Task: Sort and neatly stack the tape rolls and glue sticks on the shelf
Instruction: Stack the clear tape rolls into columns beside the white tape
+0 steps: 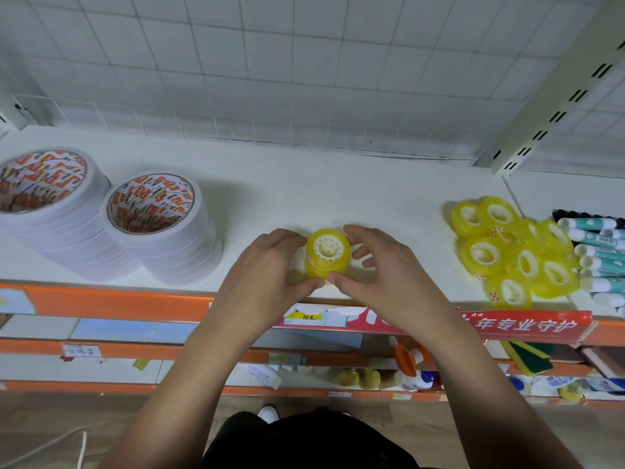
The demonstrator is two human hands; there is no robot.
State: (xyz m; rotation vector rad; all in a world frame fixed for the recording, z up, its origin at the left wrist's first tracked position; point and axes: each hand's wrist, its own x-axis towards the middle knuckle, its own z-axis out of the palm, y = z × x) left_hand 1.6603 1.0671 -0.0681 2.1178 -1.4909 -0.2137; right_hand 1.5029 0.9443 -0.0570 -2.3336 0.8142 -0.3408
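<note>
A short stack of small yellow tape rolls [327,253] stands upright near the front edge of the white shelf [338,198]. My left hand [270,265] and my right hand [382,269] cup it from both sides, thumbs meeting at its front and fingers curled round it. A loose pile of yellow tape rolls [514,252] lies at the right. Beside that pile, white and teal glue sticks [598,252] lie on their sides. Two tall stacks of white double-sided tape [159,231] [47,201] stand at the left.
The shelf's front carries an orange price strip [101,301] and a red banner [527,324]. A wire grid [304,79] backs the shelf, with a slotted white upright [548,106] at the right. Lower shelves hold glue bottles [416,370] and other goods.
</note>
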